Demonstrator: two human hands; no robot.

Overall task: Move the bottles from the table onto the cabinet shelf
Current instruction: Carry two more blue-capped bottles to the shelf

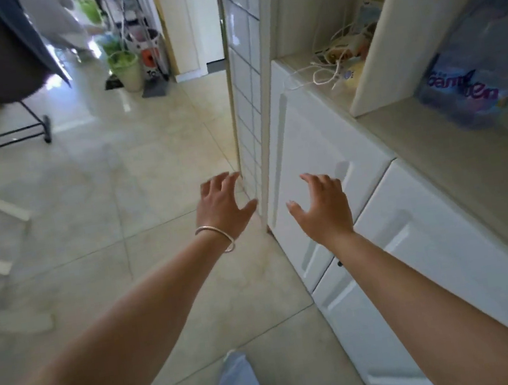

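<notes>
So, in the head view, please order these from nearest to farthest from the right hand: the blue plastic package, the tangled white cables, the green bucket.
From the right hand:
1. Tangled white cables, on the cabinet ledge, up and slightly right.
2. Blue plastic package, in the shelf opening, far right.
3. Green bucket, on the floor, far up and left.

Blurred blue plastic-wrapped bottles (476,63) on cabinet shelf (455,144).

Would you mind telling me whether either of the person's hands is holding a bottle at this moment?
No, the left hand and the right hand are both open with fingers spread and empty, held out over the floor beside the white cabinet.
</notes>
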